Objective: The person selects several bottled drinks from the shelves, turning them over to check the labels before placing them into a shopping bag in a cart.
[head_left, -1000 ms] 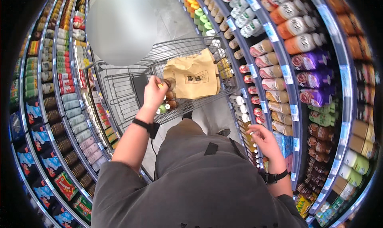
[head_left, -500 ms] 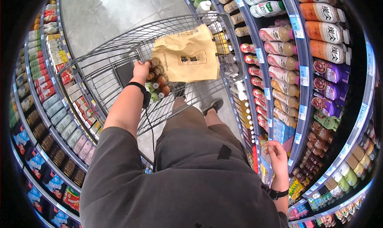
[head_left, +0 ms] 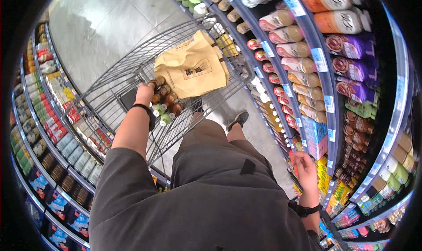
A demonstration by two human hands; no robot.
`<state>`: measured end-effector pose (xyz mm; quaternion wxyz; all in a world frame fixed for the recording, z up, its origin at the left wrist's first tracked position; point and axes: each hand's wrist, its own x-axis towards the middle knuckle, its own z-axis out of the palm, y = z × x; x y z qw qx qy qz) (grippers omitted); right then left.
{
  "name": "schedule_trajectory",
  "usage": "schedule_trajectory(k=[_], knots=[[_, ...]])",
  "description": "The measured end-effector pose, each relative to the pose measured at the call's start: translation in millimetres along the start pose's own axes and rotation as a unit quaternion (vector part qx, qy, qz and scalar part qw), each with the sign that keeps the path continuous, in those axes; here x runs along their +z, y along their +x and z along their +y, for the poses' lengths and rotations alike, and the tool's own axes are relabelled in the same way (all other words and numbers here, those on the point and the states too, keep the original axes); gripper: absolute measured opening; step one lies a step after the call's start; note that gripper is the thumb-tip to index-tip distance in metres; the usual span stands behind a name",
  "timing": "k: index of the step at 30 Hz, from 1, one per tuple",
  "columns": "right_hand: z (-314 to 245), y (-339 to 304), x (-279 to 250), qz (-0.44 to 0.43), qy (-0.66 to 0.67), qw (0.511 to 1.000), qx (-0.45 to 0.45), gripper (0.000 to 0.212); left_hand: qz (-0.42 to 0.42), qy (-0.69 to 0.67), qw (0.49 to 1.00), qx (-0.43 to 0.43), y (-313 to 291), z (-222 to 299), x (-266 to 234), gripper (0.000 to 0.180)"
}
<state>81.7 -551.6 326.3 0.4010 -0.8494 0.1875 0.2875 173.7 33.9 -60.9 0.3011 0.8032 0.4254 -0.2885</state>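
Note:
My left hand point(head_left: 144, 94) is closed around the rim of a grey wire shopping cart point(head_left: 115, 70), beside a dark panel point(head_left: 128, 99). Just right of it in the cart lie several brown bottles point(head_left: 165, 91) and a few light green bottles with white caps point(head_left: 165, 118). A large tan paper bag point(head_left: 189, 70) with dark print rests beside the bottles. My right hand point(head_left: 304, 166) hangs low on the right near the shelves, fingers loosely bent and slightly apart, with nothing visible in it. Each wrist wears a black band.
Shelves of drink bottles point(head_left: 293, 49) curve along the right, with purple packs point(head_left: 351, 66) and yellow packets point(head_left: 323, 174) among them. On the left, a shelf of cans and cartons point(head_left: 70, 141) runs alongside. Grey tiled floor point(head_left: 101, 22) extends ahead of the cart.
The cart, with my left hand on it, has shifted slightly left in view, and the bag appears turned a little. Shelves have slid past. My right hand stays low on the right.

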Motion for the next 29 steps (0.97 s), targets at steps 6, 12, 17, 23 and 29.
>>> schedule_trajectory(k=[6, 12, 17, 23, 29], knots=[[46, -3, -21, 0.029, 0.056, 0.997, -0.052, 0.017, 0.065, 0.109, 0.985, 0.12, -47, -3, 3, 0.039], [123, -26, -61, 0.161, 0.166, 0.966, -0.114, 0.027, -0.014, 0.101, 0.934, 0.344, -130, 73, 48, 0.027], [193, -59, -110, 0.311, 0.185, 0.92, -0.151, 0.031, -0.105, 0.096, 0.884, 0.446, -259, 193, 95, 0.017], [305, -107, -165, 0.534, 0.218, 0.798, -0.175, 0.04, -0.198, 0.184, 0.734, 0.622, -515, 330, 193, 0.016], [352, -148, -229, 0.606, 0.164, 0.768, -0.125, 0.062, -0.29, 0.228, 0.487, 0.792, -704, 393, 298, 0.026]])
